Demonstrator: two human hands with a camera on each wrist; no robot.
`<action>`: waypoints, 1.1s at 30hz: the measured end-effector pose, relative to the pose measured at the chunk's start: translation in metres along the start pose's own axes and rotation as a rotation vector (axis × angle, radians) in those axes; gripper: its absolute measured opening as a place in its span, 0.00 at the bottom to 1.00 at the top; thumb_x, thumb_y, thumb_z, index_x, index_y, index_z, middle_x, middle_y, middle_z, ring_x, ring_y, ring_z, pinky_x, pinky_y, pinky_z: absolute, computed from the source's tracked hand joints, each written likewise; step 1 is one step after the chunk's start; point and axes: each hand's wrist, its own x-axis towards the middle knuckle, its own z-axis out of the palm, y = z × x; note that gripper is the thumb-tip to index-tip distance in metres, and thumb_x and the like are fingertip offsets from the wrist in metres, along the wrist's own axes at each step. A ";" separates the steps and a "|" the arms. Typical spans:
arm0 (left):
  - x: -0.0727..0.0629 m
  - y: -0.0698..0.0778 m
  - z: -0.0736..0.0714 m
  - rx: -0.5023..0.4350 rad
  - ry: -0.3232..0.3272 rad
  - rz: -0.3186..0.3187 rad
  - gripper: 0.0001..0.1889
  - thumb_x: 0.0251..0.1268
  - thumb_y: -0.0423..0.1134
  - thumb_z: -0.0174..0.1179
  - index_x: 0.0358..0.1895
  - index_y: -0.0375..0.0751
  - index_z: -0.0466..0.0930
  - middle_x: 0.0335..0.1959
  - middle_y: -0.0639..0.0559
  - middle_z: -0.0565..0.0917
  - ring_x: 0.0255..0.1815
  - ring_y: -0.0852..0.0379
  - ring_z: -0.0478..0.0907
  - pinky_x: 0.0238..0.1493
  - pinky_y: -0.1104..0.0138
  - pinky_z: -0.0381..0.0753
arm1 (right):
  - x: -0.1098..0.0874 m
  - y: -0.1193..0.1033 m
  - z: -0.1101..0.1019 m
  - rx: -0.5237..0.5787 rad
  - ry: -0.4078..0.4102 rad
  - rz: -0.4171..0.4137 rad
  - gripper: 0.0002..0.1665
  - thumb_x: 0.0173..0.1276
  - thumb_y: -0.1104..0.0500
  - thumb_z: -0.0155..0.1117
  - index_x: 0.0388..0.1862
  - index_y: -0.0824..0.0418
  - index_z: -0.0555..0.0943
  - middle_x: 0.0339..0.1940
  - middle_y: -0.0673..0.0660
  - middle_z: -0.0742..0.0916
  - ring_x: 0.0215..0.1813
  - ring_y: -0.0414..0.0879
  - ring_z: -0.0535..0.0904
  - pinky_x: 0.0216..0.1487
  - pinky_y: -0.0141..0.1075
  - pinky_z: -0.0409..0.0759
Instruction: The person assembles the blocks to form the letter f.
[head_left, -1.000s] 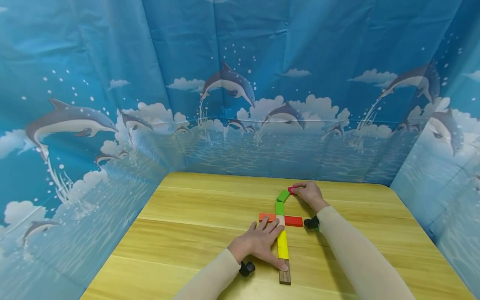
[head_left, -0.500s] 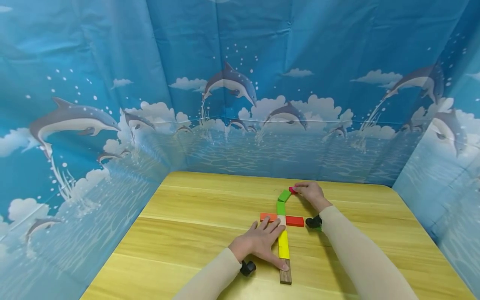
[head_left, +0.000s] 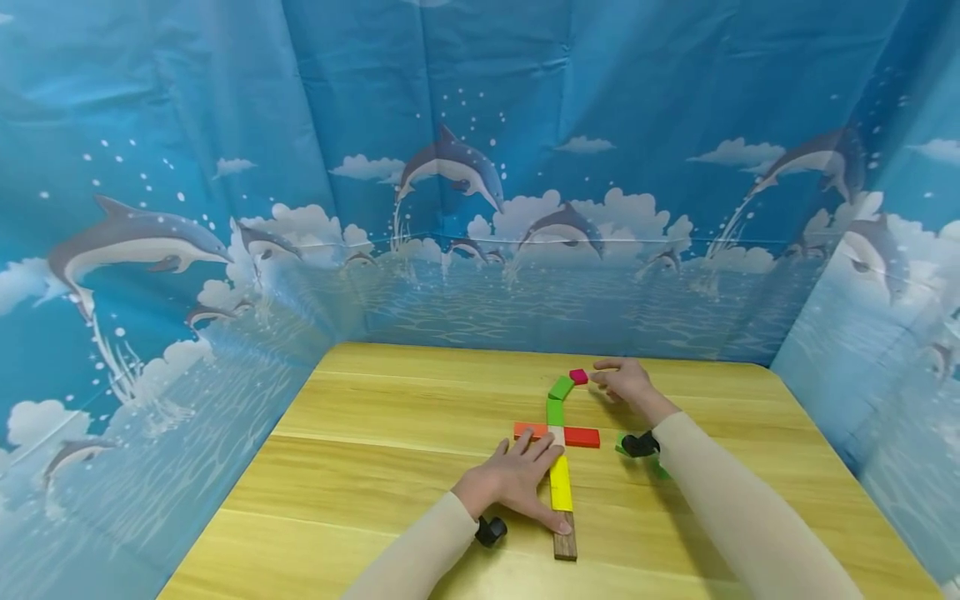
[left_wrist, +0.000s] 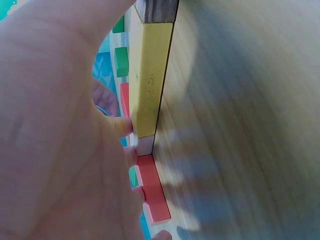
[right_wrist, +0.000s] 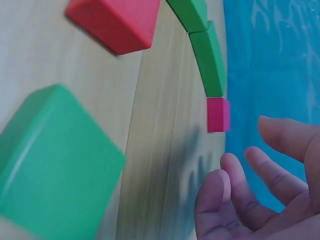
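Note:
Several flat wooden blocks lie in a cross-shaped row whose far end bends right. From near to far come a brown block [head_left: 565, 547], a yellow block [head_left: 561, 485], a pale block [head_left: 557, 435] and two green blocks [head_left: 555, 412]. A small pink block [head_left: 578, 377] touches the end of this row. An orange block [head_left: 530, 429] and a red block [head_left: 582, 437] form the side arms. My left hand [head_left: 513, 482] rests with spread fingers along the blocks, thumb on the brown one. My right hand [head_left: 627, 385] hovers just right of the pink block, fingers loose, holding nothing.
On the table [head_left: 360, 433], right of the red block, lies a loose green block [right_wrist: 60, 165], partly hidden under the right wrist's black camera [head_left: 640, 444]. A blue dolphin-print curtain [head_left: 480, 308] hangs behind the table's far edge.
My right hand has let go of the pink block and moved slightly right, leaving it at the end of the green blocks. The left hand stays in place on the blocks.

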 end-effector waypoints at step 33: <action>0.000 0.001 0.001 -0.013 0.010 0.006 0.63 0.46 0.84 0.57 0.83 0.61 0.39 0.84 0.57 0.39 0.82 0.47 0.33 0.76 0.41 0.45 | -0.103 0.013 -0.014 -0.236 0.038 -0.147 0.25 0.72 0.54 0.67 0.64 0.62 0.80 0.47 0.60 0.85 0.44 0.53 0.81 0.38 0.44 0.80</action>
